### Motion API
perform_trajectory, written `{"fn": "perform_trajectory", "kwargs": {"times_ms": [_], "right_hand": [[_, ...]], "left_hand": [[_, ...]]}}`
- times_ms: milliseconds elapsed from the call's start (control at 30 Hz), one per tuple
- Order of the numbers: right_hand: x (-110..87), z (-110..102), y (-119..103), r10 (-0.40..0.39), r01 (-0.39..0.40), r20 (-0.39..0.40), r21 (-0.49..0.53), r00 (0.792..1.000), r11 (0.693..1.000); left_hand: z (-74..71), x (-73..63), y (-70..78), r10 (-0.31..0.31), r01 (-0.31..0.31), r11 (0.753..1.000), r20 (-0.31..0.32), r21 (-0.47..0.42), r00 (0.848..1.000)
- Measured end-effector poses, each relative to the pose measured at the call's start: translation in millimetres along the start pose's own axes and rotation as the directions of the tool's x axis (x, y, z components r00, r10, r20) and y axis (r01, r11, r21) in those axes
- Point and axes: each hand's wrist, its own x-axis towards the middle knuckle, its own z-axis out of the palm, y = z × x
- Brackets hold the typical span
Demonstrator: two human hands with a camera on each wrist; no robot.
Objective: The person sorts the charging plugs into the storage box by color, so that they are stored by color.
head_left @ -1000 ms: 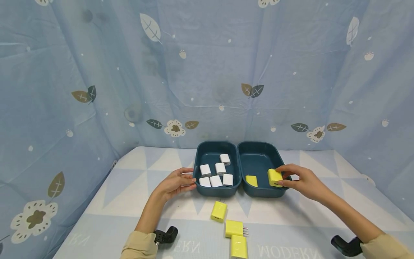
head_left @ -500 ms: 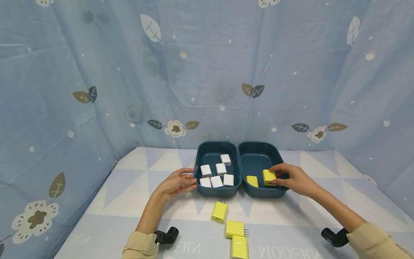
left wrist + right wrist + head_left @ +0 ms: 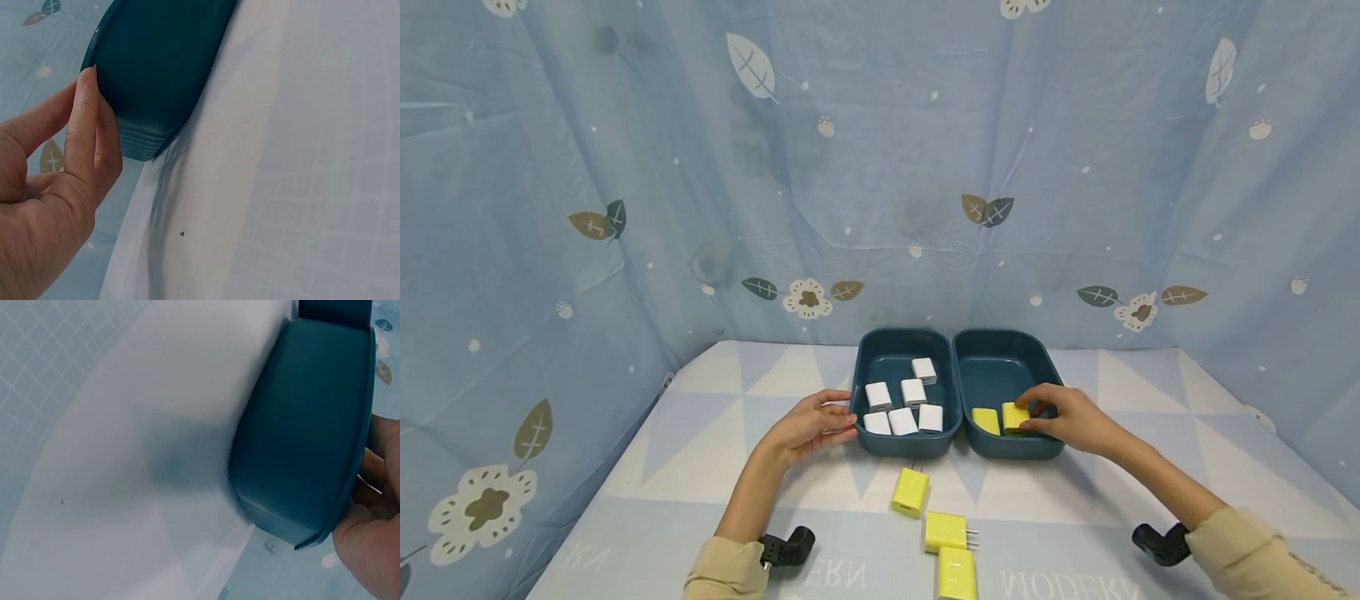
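My right hand (image 3: 1071,421) reaches over the right wall of the right dark teal bin (image 3: 1000,342) and pinches a yellow charger plug (image 3: 1014,417) low inside it. Another yellow charger plug (image 3: 985,421) lies just to its left in the same bin. In the right wrist view, the bin's outer wall (image 3: 300,425) hides the held plug and the fingertips of the right hand (image 3: 375,519). My left hand (image 3: 812,427) holds the left rim of the left dark teal bin (image 3: 906,446). The left wrist view shows that hand (image 3: 69,156) with its fingertips at the rim.
Several white charger plugs (image 3: 913,392) lie in the left bin. In front of the bins, a yellow charger plug (image 3: 910,492), a second yellow plug (image 3: 945,532) with prongs pointing right and a third yellow plug (image 3: 956,575) lie on the patterned tablecloth (image 3: 700,467). A blue curtain (image 3: 880,167) hangs behind.
My right hand has moved left and slightly down with the yellow charger plug, from the bin's right side to close beside the other yellow plug. The left hand stays at the rim.
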Motion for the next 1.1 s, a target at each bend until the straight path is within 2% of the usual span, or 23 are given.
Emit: {"fn": "perform_trajectory", "kwargs": {"times_ms": [267, 467, 700, 967, 1100], "right_hand": [[-2.5, 2, -4, 0.003, -0.003, -0.01, 0.008, 1.0, 1.0], [-8.1, 4, -9, 0.013, -0.012, -0.055, 0.013, 0.998, 1.0], [-19.0, 5, -27, -0.018, 0.026, -0.099, 0.073, 0.995, 0.997], [-32.9, 14, -53, -0.148, 0.153, -0.045, 0.183, 0.988, 0.971], [-38.1, 20, -65, -0.167, 0.16, 0.015, 0.207, 0.986, 0.965]], "left_hand": [[0.6, 1.1, -1.0, -0.009, 0.009, 1.0, -0.012, -0.002, 1.0], [0.6, 1.5, -1.1, -0.01, 0.009, 1.0, -0.011, -0.002, 1.0], [0.8, 1.7, -1.2, -0.008, 0.008, 1.0, -0.015, 0.008, 1.0], [0.4, 1.2, -0.7, -0.011, 0.011, 1.0, -0.018, 0.005, 1.0], [1.3, 0.9, -0.2, -0.014, 0.014, 1.0, -0.019, 0.006, 1.0]]}}
